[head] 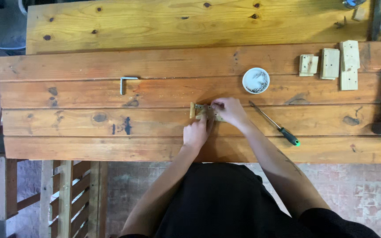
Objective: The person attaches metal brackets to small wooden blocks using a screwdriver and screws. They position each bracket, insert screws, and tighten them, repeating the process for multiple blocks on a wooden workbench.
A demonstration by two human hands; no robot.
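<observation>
Hands meet mid-bench: left hand [196, 132] steadies small wood block [193, 110] with metal bracket; right hand [230, 110] pinches its right end. Block looks light, stiff; best gripped by edges. Screwdriver [273, 123] lies right, screw dish [255, 80] beyond.

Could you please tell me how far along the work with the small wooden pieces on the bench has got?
Done: I can't tell that anything is finished. In hand: the left hand and right hand hold a small pale wooden block with a metal bracket. Left: three pale wooden blocks lie untouched at the right, as do the grey L-shaped metal bracket, the white dish of screws and the green-handled screwdriver.
</observation>
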